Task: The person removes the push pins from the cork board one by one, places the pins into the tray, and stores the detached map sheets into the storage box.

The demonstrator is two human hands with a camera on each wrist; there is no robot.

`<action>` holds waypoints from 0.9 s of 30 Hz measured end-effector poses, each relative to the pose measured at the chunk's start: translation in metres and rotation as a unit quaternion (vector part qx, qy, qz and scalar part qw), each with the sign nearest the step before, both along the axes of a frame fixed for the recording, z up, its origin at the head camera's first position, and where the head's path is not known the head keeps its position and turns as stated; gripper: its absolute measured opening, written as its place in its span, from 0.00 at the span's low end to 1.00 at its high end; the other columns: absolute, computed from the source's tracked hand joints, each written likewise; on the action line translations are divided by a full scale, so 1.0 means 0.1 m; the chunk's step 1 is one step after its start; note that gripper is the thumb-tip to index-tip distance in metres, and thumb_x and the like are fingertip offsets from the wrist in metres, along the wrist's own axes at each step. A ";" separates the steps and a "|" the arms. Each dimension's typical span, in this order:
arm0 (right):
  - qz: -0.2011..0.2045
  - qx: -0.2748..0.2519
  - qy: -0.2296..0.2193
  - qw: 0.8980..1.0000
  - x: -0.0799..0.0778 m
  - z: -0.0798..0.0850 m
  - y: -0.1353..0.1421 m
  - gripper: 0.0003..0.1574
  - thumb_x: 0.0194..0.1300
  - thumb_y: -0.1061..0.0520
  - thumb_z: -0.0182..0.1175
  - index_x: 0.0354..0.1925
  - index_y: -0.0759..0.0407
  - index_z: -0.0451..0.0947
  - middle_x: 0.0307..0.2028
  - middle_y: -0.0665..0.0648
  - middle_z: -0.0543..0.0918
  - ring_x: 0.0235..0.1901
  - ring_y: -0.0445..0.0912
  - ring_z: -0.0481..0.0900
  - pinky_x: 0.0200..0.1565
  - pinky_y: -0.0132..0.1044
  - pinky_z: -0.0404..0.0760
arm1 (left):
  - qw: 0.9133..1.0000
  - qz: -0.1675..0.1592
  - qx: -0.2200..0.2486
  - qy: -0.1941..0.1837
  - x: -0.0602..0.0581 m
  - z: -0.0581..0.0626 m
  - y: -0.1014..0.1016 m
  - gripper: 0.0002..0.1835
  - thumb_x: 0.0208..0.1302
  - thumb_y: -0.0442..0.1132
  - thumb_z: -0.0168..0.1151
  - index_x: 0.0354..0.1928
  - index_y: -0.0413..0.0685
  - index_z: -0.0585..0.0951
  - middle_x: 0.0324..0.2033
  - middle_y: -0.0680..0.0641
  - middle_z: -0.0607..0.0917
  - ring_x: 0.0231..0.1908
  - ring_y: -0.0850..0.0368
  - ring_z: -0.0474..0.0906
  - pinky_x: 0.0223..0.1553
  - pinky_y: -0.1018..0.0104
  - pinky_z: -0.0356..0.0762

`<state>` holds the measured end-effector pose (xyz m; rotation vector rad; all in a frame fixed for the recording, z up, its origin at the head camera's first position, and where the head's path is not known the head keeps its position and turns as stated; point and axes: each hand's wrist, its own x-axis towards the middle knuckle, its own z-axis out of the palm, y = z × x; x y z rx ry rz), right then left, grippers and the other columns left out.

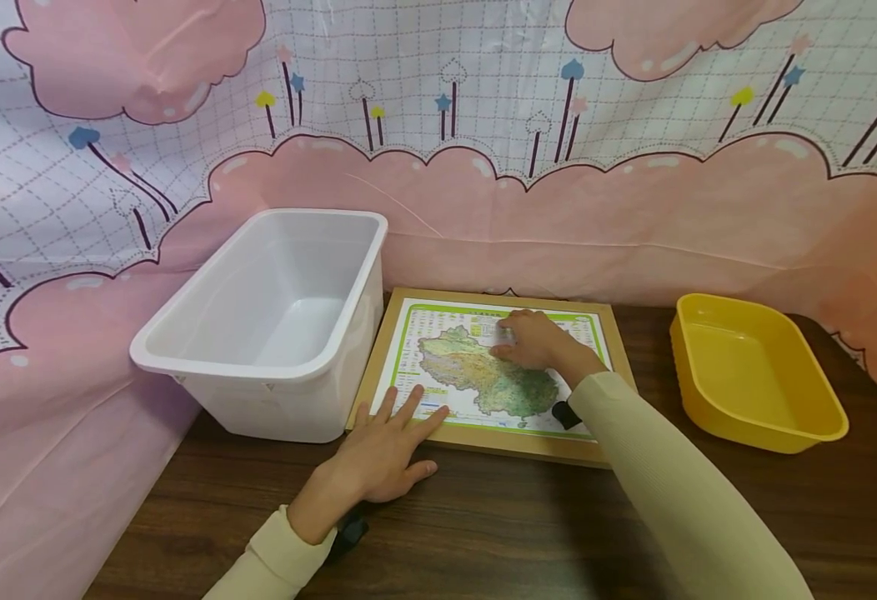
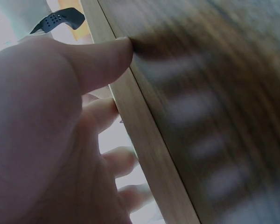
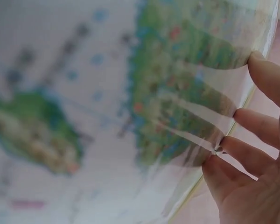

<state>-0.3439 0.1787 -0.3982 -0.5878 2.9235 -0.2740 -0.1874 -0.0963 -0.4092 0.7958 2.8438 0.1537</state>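
Observation:
A printed map [image 1: 453, 367] with a green border lies in a flat, light wood-coloured frame [image 1: 498, 443] on the dark table. My left hand [image 1: 382, 454] has its fingers spread over the frame's near-left corner, fingertips on the map's lower edge. The left wrist view shows its thumb [image 2: 102, 63] beside the frame's near side. Toward the far middle of the map, my right hand [image 1: 538, 340] rests its fingertips on the surface. Its fingers [image 3: 256, 126] touch the glossy map in the right wrist view, holding nothing.
Left of the frame stands a deep white tub [image 1: 333, 367], close against its side. A shallow yellow tray [image 1: 769, 437] sits to the right on the wooden table [image 1: 468, 533]. Behind everything hangs a pink patterned cloth [image 1: 558, 225].

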 end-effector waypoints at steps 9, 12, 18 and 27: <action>-0.017 0.005 -0.021 1.000 -0.05 0.09 0.01 0.27 0.67 0.40 0.62 0.49 0.60 0.84 0.51 0.60 0.84 0.54 0.56 0.78 0.56 0.51 0.76 | 1.000 0.000 -0.003 -0.003 0.01 0.01 0.00 0.38 0.71 0.61 0.52 0.78 0.69 0.51 0.79 0.44 0.46 0.76 0.33 0.42 0.69 0.28 0.47; -0.022 0.011 -0.023 0.999 -0.07 0.12 0.01 0.22 0.66 0.40 0.63 0.41 0.57 0.86 0.41 0.56 0.86 0.45 0.52 0.80 0.49 0.48 0.78 | 1.000 -0.001 -0.005 -0.003 0.02 0.01 0.00 0.38 0.72 0.61 0.51 0.78 0.70 0.51 0.79 0.44 0.46 0.76 0.33 0.42 0.69 0.28 0.47; -0.069 0.003 -0.039 0.997 -0.12 0.14 -0.02 0.20 0.65 0.40 0.65 0.32 0.56 0.84 0.21 0.50 0.73 0.25 0.46 0.71 0.33 0.41 0.72 | 1.000 0.000 -0.003 -0.003 0.01 0.00 0.00 0.38 0.72 0.61 0.51 0.78 0.69 0.51 0.79 0.44 0.46 0.76 0.33 0.42 0.69 0.29 0.47; -0.071 0.031 0.017 0.997 -0.22 0.13 -0.03 0.24 0.70 0.53 0.60 0.17 0.54 0.69 0.18 0.51 0.68 0.22 0.46 0.69 0.34 0.43 0.74 | 1.000 -0.001 -0.005 0.001 0.01 -0.01 -0.01 0.38 0.71 0.61 0.51 0.78 0.70 0.50 0.79 0.44 0.45 0.76 0.33 0.42 0.69 0.28 0.47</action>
